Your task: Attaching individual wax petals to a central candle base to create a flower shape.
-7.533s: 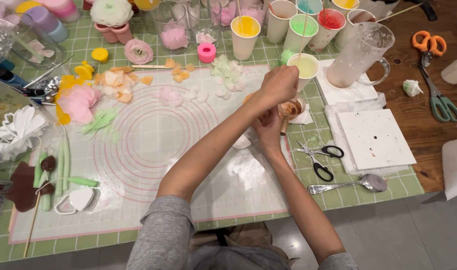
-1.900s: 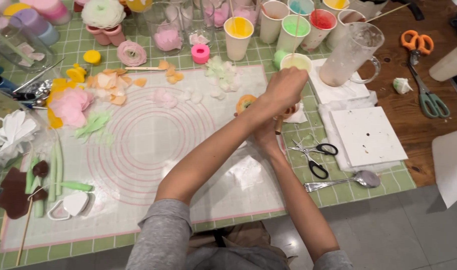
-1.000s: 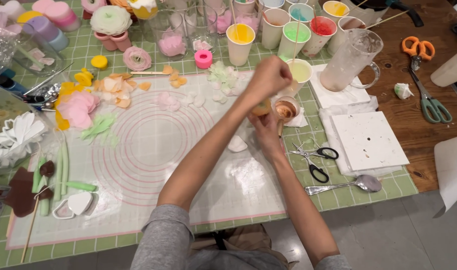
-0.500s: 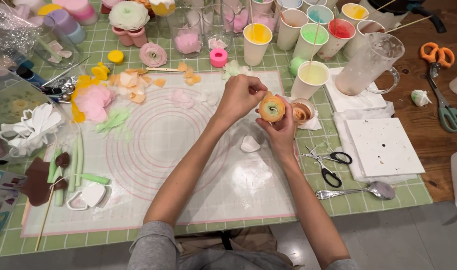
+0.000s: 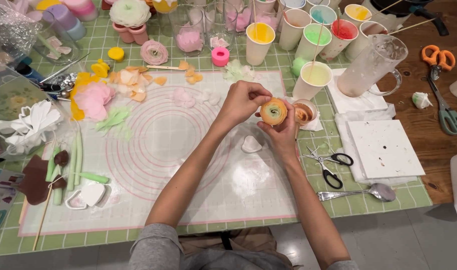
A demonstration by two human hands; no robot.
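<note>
My right hand point(image 5: 283, 131) holds a small round layered flower point(image 5: 273, 111), orange outside and green at its centre, over the upper right part of the clear mat with pink rings point(image 5: 158, 145). My left hand point(image 5: 244, 100) pinches the flower's left edge with fingertips. A white heart-shaped piece point(image 5: 251, 144) lies on the mat just below the hands. A small cup of orange liquid point(image 5: 304, 113) stands right behind the flower.
Paper cups of coloured liquid point(image 5: 313, 80) and a clear jug point(image 5: 371, 66) stand at the back right. Small black scissors point(image 5: 329, 166), a spoon point(image 5: 358, 192) and a white tile point(image 5: 383, 148) lie to the right. Loose petals point(image 5: 96, 100) and green stems point(image 5: 73, 165) lie left.
Both hands have drawn back from the cups toward me, bringing the flower over the mat. The left hand has shifted from reaching across to pinching the flower's edge.
</note>
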